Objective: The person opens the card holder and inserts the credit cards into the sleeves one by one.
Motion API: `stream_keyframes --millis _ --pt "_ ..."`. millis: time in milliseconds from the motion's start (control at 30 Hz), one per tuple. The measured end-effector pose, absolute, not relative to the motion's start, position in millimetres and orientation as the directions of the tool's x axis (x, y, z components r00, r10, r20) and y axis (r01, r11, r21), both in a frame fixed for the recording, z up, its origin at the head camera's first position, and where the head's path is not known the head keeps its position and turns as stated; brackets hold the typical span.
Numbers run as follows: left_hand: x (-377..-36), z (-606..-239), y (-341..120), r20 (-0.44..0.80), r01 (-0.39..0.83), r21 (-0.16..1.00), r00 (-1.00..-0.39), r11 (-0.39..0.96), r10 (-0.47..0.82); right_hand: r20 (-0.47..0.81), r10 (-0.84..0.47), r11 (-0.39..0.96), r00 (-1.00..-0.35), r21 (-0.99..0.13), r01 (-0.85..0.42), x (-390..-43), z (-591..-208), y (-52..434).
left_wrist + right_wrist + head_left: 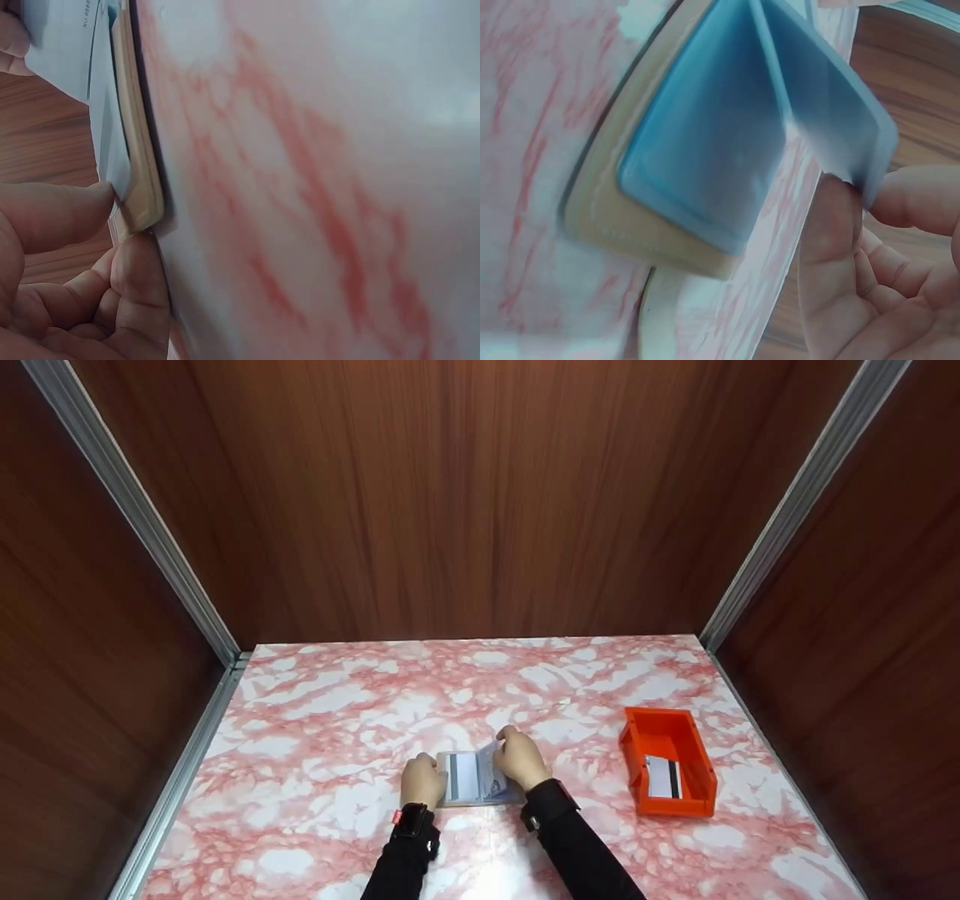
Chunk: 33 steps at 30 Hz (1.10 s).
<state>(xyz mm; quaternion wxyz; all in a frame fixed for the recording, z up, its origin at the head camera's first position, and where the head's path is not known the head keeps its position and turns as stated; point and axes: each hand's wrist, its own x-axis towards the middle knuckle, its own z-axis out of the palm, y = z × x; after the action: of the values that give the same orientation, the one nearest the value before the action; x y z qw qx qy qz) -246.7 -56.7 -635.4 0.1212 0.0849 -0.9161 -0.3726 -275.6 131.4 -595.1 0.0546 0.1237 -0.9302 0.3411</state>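
Note:
An opened card holder point(463, 776) with a tan stitched cover point(656, 247) and clear plastic sleeves lies on the table between both hands. My left hand point(422, 781) pinches its left edge; the left wrist view shows the thumb over the pages and a bent finger against the tan cover point(142, 142). My right hand point(523, 759) pinches the outer corner of one raised plastic sleeve point(840, 112) between thumb and finger. Below it, another bluish sleeve point(705, 142) rests on the cover. A white card with a dark band shows inside the left part.
An orange bin point(675, 808) stands at the right of the table, with a white card point(660, 778) bearing a black stripe inside. The pink-and-white marbled table point(337, 712) is bounded by brown wood-grain panels point(465, 510) at the back and sides.

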Motion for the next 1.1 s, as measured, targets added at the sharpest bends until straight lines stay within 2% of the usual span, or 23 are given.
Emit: stream_keyframes --millis 800,1100 --pt "-247 -638 -58 0.151 -0.066 0.706 -0.959 0.705 -0.241 0.176 -0.248 0.676 -0.953 -0.673 -0.3 -266 -594 102" --pt "-248 -639 -59 0.146 -0.068 0.708 -0.96 0.703 -0.239 0.153 -0.247 0.708 -0.957 -0.646 -0.286 -264 -594 96"
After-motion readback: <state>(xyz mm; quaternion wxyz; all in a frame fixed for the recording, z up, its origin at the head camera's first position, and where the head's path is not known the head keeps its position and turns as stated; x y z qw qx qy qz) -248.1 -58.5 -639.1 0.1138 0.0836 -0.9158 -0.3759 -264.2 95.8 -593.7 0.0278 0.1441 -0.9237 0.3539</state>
